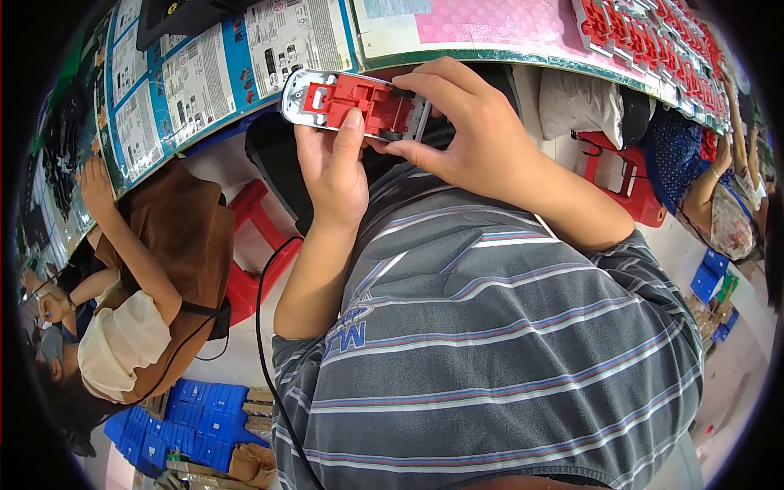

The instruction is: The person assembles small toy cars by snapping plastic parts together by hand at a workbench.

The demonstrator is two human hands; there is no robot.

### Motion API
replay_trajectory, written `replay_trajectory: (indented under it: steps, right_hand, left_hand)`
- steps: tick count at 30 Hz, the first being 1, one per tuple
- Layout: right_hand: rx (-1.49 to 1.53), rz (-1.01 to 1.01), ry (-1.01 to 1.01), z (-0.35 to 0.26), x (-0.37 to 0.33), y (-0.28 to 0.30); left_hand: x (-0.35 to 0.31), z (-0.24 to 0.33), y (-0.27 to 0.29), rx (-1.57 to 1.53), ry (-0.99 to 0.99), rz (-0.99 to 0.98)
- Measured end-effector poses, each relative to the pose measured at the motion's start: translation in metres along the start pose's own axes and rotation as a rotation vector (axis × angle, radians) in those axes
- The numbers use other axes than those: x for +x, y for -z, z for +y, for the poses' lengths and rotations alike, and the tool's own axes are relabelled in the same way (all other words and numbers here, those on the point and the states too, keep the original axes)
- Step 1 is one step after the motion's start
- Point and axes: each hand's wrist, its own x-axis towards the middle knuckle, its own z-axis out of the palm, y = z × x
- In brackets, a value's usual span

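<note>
A toy car (347, 94), with a white-silver shell and a red inner part facing up, is held above my lap at the table's edge. My left hand (336, 180) grips it from below, its thumb pressed on the red part. Around the car's right end my right hand (482, 126) closes, index finger on the far side and thumb on the near side. Black wheels (392, 135) sit at that end, between the right thumb and fingers. The left fingers are mostly hidden beneath the car.
Printed sheets (196, 82) lie under the tabletop's clear cover at the left. Rows of red and white toy parts (645, 45) fill the far right. A person (139, 327) sits at my left, others at far right. A black cable (263, 327) hangs beside my left arm.
</note>
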Motion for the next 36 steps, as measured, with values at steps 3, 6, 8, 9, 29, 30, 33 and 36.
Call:
replay_trajectory:
  steps: [3,6,8,9,29,30,33,36]
  right_hand:
    - [-0.010,-0.011,0.006,0.000,0.000,0.002]
    - [0.045,0.056,0.065,-0.005,0.003,0.007]
    - [0.067,0.062,0.014,-0.006,0.003,0.010]
    - [0.067,0.061,0.018,-0.006,0.004,0.011]
    - [-0.078,-0.020,0.062,-0.008,0.044,-0.003]
    - [-0.053,-0.010,0.066,-0.009,0.044,0.001]
    - [0.013,0.053,0.012,-0.007,0.040,0.026]
    - [-0.033,0.175,0.080,0.035,0.032,0.060]
  left_hand:
    - [0.000,0.001,-0.002,-0.022,0.025,0.010]
    - [0.002,0.006,-0.002,0.005,0.031,-0.017]
    - [0.004,0.006,-0.004,-0.012,0.019,0.003]
    - [0.005,0.005,-0.006,-0.029,0.011,0.021]
    - [-0.001,-0.013,-0.003,0.082,0.002,-0.195]
    - [-0.001,-0.011,-0.004,0.065,0.035,-0.184]
    - [0.002,-0.005,-0.013,0.092,0.097,-0.120]
    - [0.002,-0.005,-0.001,0.063,0.076,-0.127]
